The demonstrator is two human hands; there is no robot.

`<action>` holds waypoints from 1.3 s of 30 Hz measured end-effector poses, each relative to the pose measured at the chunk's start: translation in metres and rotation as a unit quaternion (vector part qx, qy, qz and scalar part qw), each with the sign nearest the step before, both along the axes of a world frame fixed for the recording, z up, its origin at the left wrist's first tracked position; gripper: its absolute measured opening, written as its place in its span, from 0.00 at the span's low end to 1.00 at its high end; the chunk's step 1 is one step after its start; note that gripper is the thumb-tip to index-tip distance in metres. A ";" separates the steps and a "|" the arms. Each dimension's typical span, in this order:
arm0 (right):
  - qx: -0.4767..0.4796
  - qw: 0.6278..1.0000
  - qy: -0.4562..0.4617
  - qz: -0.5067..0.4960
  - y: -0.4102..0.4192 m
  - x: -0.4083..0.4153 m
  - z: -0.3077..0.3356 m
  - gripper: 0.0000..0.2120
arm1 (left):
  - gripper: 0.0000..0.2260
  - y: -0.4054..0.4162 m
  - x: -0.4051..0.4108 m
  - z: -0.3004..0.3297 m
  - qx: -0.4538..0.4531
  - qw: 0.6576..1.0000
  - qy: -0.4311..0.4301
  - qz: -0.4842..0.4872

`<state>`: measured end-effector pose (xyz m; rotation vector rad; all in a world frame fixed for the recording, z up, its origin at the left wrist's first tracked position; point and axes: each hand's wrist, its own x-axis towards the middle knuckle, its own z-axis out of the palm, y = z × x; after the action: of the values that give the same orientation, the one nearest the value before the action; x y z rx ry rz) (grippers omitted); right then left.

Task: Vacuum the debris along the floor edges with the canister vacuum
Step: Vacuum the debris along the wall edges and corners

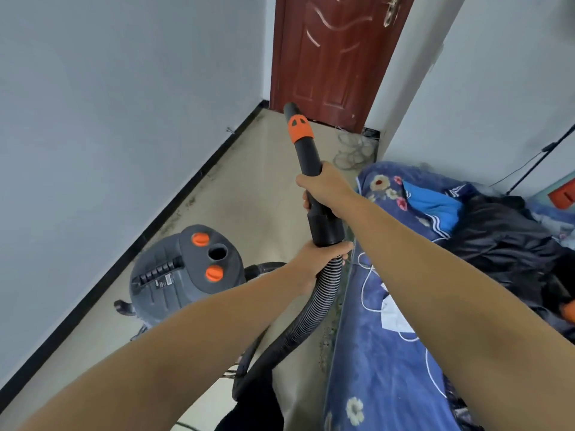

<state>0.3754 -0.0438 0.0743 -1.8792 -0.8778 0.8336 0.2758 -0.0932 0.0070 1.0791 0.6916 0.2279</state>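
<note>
Both arms reach forward. The right hand (323,185) grips the black wand (306,157), pointing toward the door (329,57); the left hand (314,259) grips the ribbed hose (323,293). The canister vacuum (183,272) stands on the floor (249,188) near the left wall's baseboard (174,206).

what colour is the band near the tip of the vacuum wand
Orange: the plastic band wraps the black rigid wand, seen in the head view.

Black-and-orange wand (303,141), grey canister (186,269), blue floral bedspread (373,353), red-brown door (336,54).
</note>
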 end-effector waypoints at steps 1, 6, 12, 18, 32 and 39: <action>-0.006 1.000 0.005 -0.006 0.016 0.011 0.001 0.06 | 0.10 0.017 0.011 0.000 -0.005 1.000 0.007 0.002; -0.016 0.999 0.021 -0.017 0.089 0.065 0.012 0.06 | 0.11 0.093 0.064 0.007 -0.034 0.999 0.019 0.007; -0.045 0.998 0.009 0.033 0.163 0.110 0.021 0.06 | 0.09 0.153 0.123 0.009 -0.079 0.993 0.004 0.092; -0.032 0.996 -0.016 0.079 0.241 0.181 0.011 0.05 | 0.06 0.221 0.202 0.002 -0.087 0.984 0.006 0.154; -0.096 0.947 -0.012 0.305 0.425 0.263 -0.042 0.03 | 0.11 0.371 0.309 -0.035 -0.144 0.928 0.042 0.341; -0.111 0.890 -0.017 0.442 0.524 0.184 -0.064 0.07 | 0.13 0.460 0.260 -0.067 -0.138 0.881 0.029 0.451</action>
<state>0.5592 0.4801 0.0106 -1.6393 -1.7752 1.4883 0.5360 0.3665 -0.0597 0.4231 1.2139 0.8714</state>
